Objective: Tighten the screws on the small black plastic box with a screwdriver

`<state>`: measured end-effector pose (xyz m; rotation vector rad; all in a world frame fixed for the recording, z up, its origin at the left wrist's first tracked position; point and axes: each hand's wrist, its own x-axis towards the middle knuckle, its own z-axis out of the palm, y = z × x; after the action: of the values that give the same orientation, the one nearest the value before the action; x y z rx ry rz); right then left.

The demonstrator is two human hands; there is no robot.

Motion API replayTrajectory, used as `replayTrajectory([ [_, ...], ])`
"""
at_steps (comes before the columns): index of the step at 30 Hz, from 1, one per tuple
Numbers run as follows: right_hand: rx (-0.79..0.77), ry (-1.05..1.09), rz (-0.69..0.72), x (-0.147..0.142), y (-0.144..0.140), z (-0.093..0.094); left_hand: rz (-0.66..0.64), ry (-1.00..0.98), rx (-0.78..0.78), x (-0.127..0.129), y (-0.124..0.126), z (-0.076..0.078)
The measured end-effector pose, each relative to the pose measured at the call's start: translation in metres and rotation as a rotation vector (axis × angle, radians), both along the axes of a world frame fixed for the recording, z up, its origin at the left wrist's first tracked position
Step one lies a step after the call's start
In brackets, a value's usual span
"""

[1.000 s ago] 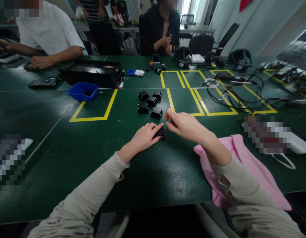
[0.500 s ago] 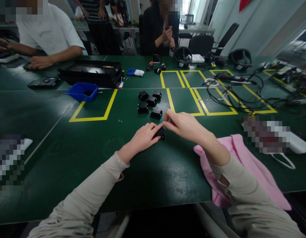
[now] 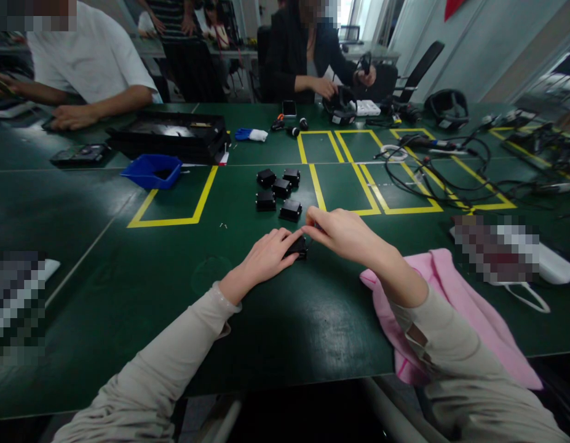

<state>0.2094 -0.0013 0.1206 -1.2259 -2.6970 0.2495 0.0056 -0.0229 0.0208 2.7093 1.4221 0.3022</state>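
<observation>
— Green surface with yellow taped boxes fills the view. What are the hands doing?

— Left hand lies flat, fingers pressing a small black part down on the surface. Right hand meets it from the right, fingertips pinched together at the part's top edge; I cannot tell what they pinch.

— And around them?

— Just beyond sit five more black parts in a cluster. A pink cloth lies under the right forearm. Farther left is a blue bin beside a black tray. Tangled cables lie far right. Other people sit across the surface.
</observation>
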Motion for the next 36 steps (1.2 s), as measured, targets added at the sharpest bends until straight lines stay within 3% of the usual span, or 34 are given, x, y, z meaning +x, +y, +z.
replayTrajectory([
  [36, 0.014, -0.006, 0.007, 0.0004, 0.0002, -0.0011, 0.006, 0.0, 0.002, 0.0004, -0.0007, 0.0003],
])
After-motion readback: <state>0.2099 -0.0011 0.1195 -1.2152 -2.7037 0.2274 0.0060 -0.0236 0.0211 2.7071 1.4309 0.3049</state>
